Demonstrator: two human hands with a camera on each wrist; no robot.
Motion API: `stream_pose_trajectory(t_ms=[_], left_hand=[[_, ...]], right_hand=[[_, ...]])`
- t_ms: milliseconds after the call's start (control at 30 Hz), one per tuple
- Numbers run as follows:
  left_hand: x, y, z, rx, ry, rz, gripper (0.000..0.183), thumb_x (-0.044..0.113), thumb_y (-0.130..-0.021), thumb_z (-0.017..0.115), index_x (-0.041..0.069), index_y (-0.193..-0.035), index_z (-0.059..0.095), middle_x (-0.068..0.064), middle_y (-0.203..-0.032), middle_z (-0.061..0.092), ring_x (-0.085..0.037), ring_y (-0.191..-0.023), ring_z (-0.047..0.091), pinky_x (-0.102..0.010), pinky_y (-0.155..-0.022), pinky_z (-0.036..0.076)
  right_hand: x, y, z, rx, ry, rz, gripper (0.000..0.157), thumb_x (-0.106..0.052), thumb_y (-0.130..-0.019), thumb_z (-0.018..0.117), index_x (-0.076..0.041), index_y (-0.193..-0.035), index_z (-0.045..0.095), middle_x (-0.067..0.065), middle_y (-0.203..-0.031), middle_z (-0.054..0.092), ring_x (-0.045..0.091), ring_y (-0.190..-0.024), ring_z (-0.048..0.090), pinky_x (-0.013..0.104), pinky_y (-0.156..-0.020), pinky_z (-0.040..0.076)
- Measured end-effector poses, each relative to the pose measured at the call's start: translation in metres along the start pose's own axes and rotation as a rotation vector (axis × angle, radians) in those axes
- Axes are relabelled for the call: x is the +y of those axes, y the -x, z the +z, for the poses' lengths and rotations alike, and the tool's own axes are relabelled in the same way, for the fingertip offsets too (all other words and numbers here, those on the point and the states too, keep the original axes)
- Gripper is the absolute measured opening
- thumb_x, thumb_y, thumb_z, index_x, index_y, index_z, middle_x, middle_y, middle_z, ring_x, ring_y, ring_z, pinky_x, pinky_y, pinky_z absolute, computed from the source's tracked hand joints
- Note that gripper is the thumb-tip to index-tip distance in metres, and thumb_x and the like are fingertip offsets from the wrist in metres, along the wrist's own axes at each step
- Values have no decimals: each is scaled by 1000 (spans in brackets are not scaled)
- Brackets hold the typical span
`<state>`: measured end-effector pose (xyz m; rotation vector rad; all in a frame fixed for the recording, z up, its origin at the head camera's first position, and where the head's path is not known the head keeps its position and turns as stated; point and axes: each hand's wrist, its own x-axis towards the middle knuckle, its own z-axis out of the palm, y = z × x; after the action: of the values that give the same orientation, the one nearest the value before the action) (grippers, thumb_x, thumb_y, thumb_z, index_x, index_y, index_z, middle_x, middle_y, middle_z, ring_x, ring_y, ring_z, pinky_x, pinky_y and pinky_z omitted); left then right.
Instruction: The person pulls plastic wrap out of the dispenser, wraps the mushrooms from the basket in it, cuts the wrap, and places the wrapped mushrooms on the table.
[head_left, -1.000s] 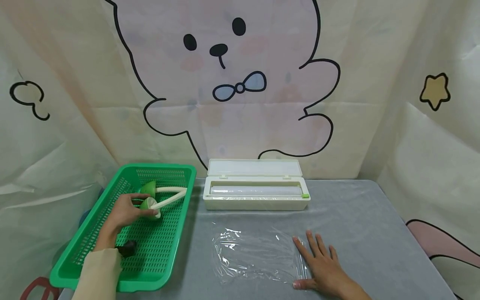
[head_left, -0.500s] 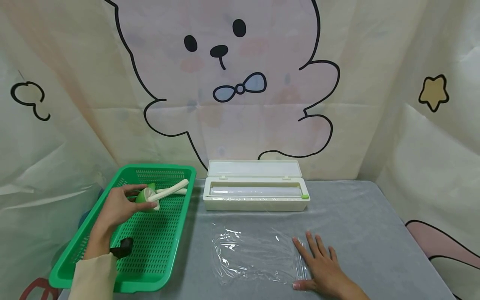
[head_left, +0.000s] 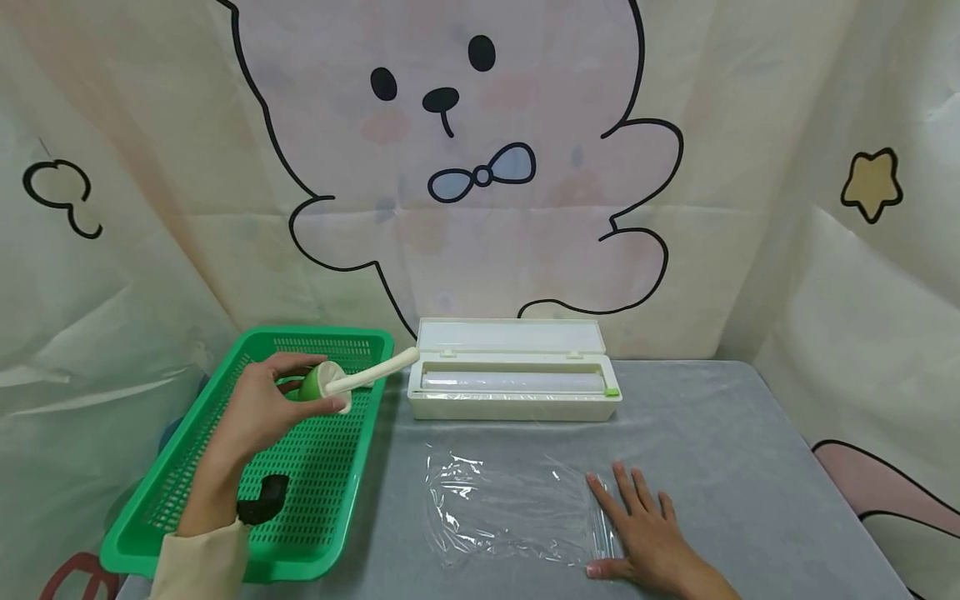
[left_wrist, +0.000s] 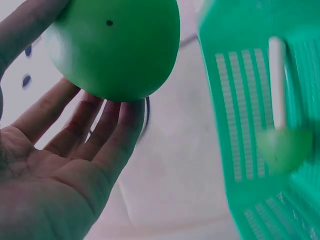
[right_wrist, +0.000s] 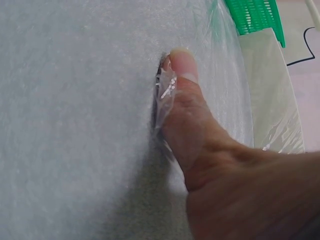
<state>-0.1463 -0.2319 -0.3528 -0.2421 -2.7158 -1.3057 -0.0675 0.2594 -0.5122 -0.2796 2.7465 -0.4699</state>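
My left hand (head_left: 258,408) grips a plunger-shaped thing by its green dome (left_wrist: 115,50), thumb on one side and fingers on the other. Its white handle (head_left: 378,369) slants up to the right from a pale face, above the green basket (head_left: 318,533). A second green-domed thing (left_wrist: 285,150) with a white handle lies in the basket. My right hand (head_left: 645,529) rests with spread fingers on the right end of a sheet of cling film (head_left: 517,512) on the table. In the right wrist view, film laps over the thumb (right_wrist: 185,107).
A white cling film dispenser (head_left: 517,408) stands lid up at the back of the grey table (head_left: 720,442), with a film roll (head_left: 513,382) inside. Behind it hangs a printed curtain (head_left: 570,250). A black wrist strap (head_left: 262,498) shows beside my left forearm.
My left hand has lifted the green-domed thing out of the basket, up and to the right, and the white handle now points past the rim. My right hand stays where it was.
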Motion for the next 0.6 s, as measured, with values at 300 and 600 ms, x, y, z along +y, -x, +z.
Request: stream_pose_trajectory(t_ms=[300, 600], left_hand=[[25, -2, 49, -40, 67, 69, 55, 12, -72, 94, 0, -120, 71, -13, -118, 66, -31, -107, 63, -47, -93, 55], [41, 2, 116, -120, 102, 31, 56, 15, -67, 97, 1, -116, 73, -9, -115, 66, -29, -99, 67, -42, -87, 58]], right_hand=[[1, 1, 1, 26, 20, -26, 122, -75, -63, 76, -16, -159, 33, 32, -164, 9, 56, -148, 5, 82, -103, 10], [1, 2, 3, 52, 34, -37, 122, -75, -62, 77, -15, -159, 35, 32, -163, 12, 58, -147, 8, 83, -102, 11]])
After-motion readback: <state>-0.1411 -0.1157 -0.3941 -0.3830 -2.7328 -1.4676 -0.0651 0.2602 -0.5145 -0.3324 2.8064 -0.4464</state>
